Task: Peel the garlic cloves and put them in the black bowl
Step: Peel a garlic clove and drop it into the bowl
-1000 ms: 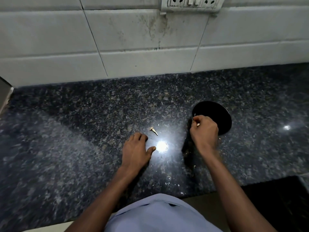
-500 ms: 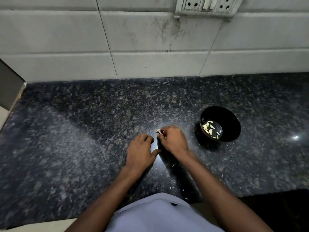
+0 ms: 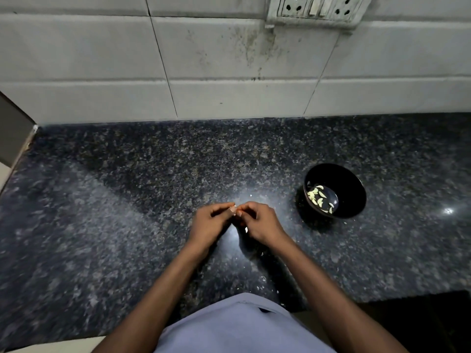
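Left hand: the left hand (image 3: 209, 224) is raised just above the counter, fingers curled, thumb and forefinger tips pinching a small pale garlic clove (image 3: 237, 212) where the two hands meet.
Right hand: the right hand (image 3: 260, 222) faces the left, fingers curled in, its fingertips pinching the same clove from the other side; the grip of both hands is narrow, closed on that one small piece.
Garlic clove: mostly hidden between the fingertips, only a pale sliver shows; whether its skin is on or off I cannot tell.
Skin scrap: a small white scrap (image 3: 246, 229) shows at the right hand's palm edge; held or loose, I cannot tell.
Black bowl: the black bowl (image 3: 349, 179) stands upright on the counter to the right of the hands, apart from them.
Peeled cloves: a cluster of peeled cloves (image 3: 318, 197) lies in the bottom of the bowl, toward its left side.
Counter: the dark speckled stone counter (image 3: 127, 200) bears a few pale flecks (image 3: 261, 278) near its front edge, below the hands.
Wall: white tiles (image 3: 229, 59) behind the counter, with a socket plate (image 3: 316, 8) at the top.
Clothing: a light blue shirt (image 3: 237, 327) shows at the bottom edge.
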